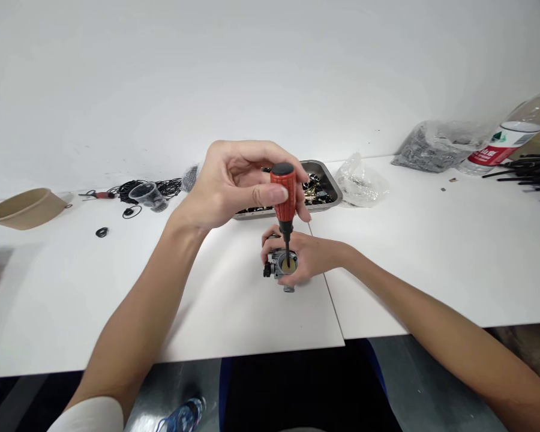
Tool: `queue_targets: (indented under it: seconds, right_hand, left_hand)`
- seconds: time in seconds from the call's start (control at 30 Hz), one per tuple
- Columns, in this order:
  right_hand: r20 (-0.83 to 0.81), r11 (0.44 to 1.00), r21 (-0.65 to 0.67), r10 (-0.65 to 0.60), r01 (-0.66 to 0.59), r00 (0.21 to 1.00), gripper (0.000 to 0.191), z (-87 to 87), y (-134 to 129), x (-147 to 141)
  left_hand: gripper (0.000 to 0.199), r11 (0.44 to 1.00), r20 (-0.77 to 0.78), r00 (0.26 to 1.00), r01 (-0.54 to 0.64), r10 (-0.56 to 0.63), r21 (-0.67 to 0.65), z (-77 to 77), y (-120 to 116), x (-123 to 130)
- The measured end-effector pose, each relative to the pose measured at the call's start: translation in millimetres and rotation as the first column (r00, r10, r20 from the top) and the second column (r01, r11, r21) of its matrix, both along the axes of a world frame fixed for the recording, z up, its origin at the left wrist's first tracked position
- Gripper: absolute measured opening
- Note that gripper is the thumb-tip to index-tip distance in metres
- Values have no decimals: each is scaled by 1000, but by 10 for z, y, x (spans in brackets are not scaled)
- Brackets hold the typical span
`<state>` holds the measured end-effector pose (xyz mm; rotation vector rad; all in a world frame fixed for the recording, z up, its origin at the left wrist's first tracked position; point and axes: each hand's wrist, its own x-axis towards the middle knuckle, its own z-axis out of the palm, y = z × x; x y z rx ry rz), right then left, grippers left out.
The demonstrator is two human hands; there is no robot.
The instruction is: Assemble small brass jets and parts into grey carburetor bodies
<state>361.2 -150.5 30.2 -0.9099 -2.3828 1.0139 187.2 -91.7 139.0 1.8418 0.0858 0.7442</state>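
Note:
My left hand (252, 180) is closed around the red handle of a screwdriver (284, 195), which stands nearly upright with its black cap on top. The shaft points down into the round bore of a small grey metal carburetor (276, 267). Inside that bore a brass-coloured plate shows; whether the tip touches a screw I cannot tell. My right hand (306, 255) grips the carburetor from the right, fingers behind it and thumb at the front, on the white table. A black fitting sticks out at the part's left side.
Behind the hands stands a metal tray (335, 195) of small parts, beside a clear plastic bag (360, 183). Leftward are a plastic cup (148, 195), black cords (128, 191) and a tan bowl (31, 207). A bottle (504, 141), a grey bag (432, 147) and black tubes (531, 174) are rightward.

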Motion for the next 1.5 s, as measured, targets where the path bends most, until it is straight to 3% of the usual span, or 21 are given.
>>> queue_targets:
  seconds: [0.1,0.27,0.37,0.47,0.6,0.87,0.97,1.13,1.5]
  right_hand:
    - [-2,1000,-8,-2,2,1000,37,-11,-2,1]
    - [-2,1000,0,-6,6,1000,37,-14,-4,2]
    - [-2,1000,0,-1,1,1000,36,-2,-4,1]
    - [-3,1000,-4,7,-7,1000,37,10,1,-2]
    - [-2,1000,19,20,-20,1000,36,10,12,-6]
    - [0,1000,8,13,-13,1000,39,-3,10,-5]
    - [-10,1000,-7,12,-12,1000,38,-20,9,-4]
    - [-36,1000,6,19,-18,999,35,-41,13,-8]
    - [-30,999,-37,18,-19,999,38,-29,10,-2]
  left_hand:
    - [24,1000,1,1000,-24,24,-2,17,-29,-8]
    - [6,996,8,1000,-14,14,-87,47,-147,26]
    - [25,987,31,1000,0,5,-158,50,-243,90]
    - [44,982,55,996,-61,72,-179,28,-312,161]
    - [51,977,72,992,-90,105,-195,-13,-322,208]
    - [51,979,70,997,-3,17,-202,-29,-282,297]
    - [51,967,110,991,101,-77,-234,-19,-294,333]
    - [51,900,196,953,285,-230,-330,-21,-250,333]
    - [61,910,138,968,246,-211,-334,-156,-25,274]
